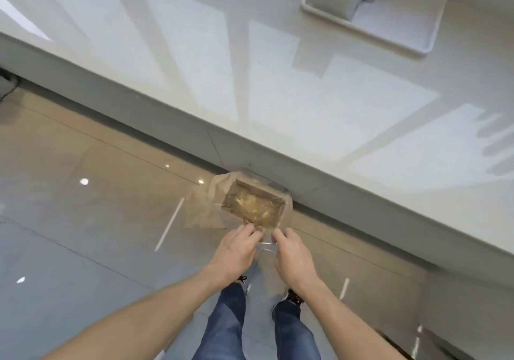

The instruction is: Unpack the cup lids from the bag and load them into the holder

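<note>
Both my hands are held out low over the floor, close together. My left hand (236, 251) and my right hand (292, 256) each pinch one end of a crumpled piece of clear plastic bag (266, 246) stretched between them. The plastic hangs just in front of the near edge of a small rectangular bin (281, 192) on the floor, which is lined with clear film and holds yellowish-brown contents. No cup lids show. On the counter at the upper right sits a white tray (417, 39) with a white upright object (353, 0) in it; I cannot tell if that is the holder.
A long white counter (278, 95) runs diagonally across the view, with its grey base behind the bin. Glossy tiled floor (83, 220) spreads to the left. My legs in blue jeans (228, 326) and shoes stand below my hands.
</note>
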